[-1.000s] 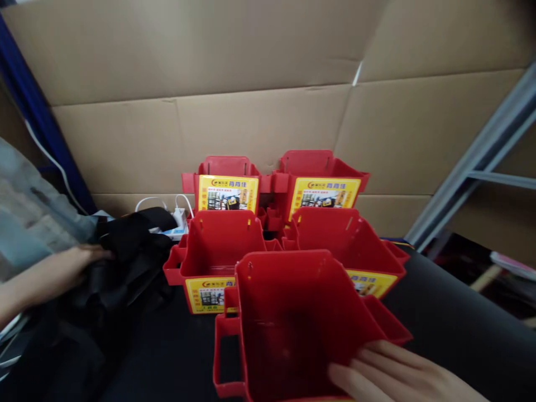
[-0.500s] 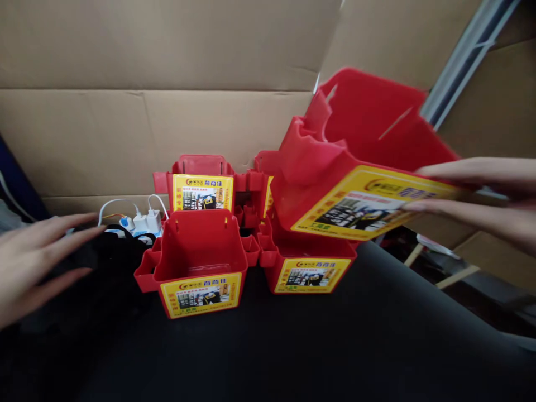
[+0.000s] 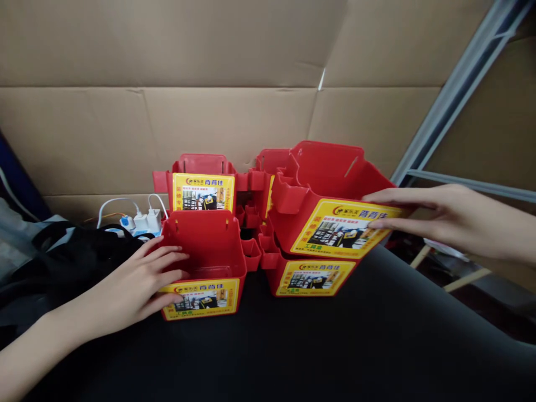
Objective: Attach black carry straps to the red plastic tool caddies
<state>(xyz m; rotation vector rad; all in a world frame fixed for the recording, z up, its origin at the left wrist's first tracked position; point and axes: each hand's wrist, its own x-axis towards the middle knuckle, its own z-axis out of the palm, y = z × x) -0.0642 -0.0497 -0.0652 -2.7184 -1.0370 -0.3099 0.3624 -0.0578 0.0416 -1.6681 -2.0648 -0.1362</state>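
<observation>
My right hand [image 3: 435, 218] grips the front right rim of a red plastic tool box [image 3: 288, 226], thumb over its yellow label and fingers inside. That box sits slightly tilted on top of another red tool box [image 3: 272, 274], its base partly inside it. My left hand [image 3: 134, 285] is at the left corner of the front left tool box [image 3: 209, 251], fingers over the rim and thumb against the label. Behind stand a back left tool box [image 3: 203, 164] and a back right tool box [image 3: 270, 162], the latter mostly hidden by the stacked boxes.
A black cloth bag [image 3: 79, 254] lies at the left. White charger plugs [image 3: 144, 223] with cables sit beyond it. Cardboard [image 3: 230, 117] rises behind the boxes. A metal post [image 3: 452, 84] slants at the right, past the edge of the black table surface [image 3: 285, 340].
My right hand has lowered the raised tool box onto the front right one. My left hand has moved right from over the black bag and taken the front left box's rim.
</observation>
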